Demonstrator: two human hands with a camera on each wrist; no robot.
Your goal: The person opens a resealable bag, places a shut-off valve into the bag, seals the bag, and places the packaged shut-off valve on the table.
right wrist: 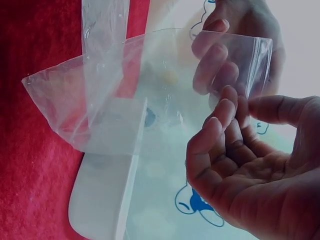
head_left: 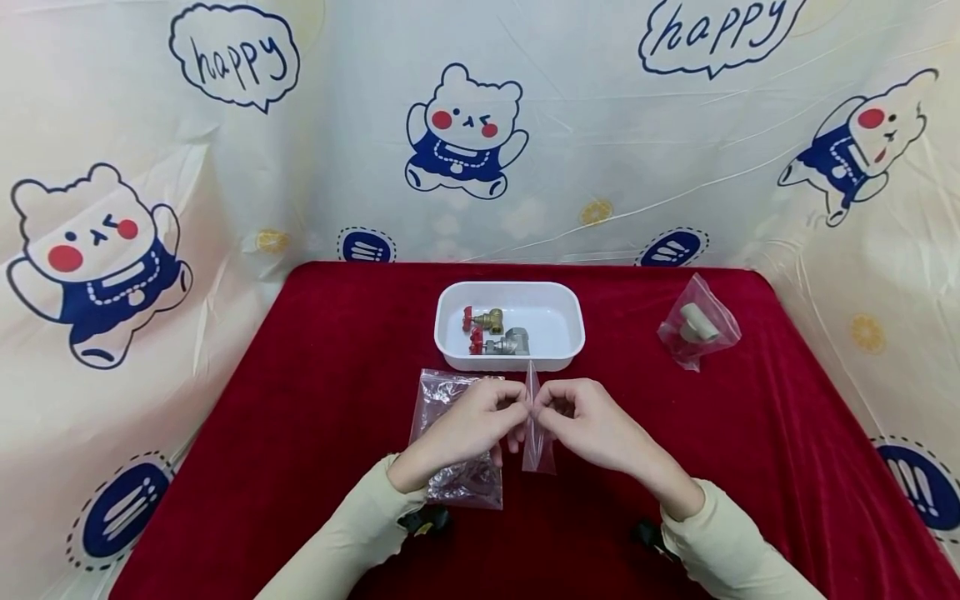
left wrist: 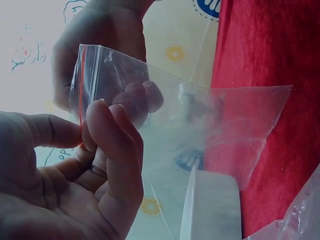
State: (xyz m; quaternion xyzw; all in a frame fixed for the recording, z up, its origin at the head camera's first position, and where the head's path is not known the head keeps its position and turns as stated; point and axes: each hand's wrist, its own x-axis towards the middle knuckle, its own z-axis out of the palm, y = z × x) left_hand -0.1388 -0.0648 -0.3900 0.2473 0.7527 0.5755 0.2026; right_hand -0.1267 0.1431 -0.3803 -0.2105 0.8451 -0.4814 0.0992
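The table (head_left: 300,408) carries a red velvet cloth. At its near left-centre lies a flat, crinkled pile of clear plastic zip bags (head_left: 468,490); the number of bags cannot be told.

The left hand (head_left: 474,421) is above this pile. Its thumb and index fingers pinch the zip edge of a single clear plastic bag (head_left: 538,457); a red line (left wrist: 83,95) runs along that edge in the left wrist view.

Beyond the hands, at the far centre, stands a white rectangular plastic tray (head_left: 557,323). In its left half lie two valves: a brass-coloured valve with a red handwheel (head_left: 492,321) on the far side, and a larger silver-grey metal valve with a red handwheel (head_left: 514,342) on the near side.

The single bag hangs between the hands, near of the tray. The right hand (head_left: 592,423) pinches the same zip edge from the right, thumb against fingers. Whether the bag's mouth is parted cannot be told.

At the far right lies a clear plastic bag containing an off-white pipe fitting (head_left: 699,323).

Progress, as judged: one fitting is bagged; the work in hand appears to be parting the zip. The single bag shows no contents, and both valves remain unbagged.
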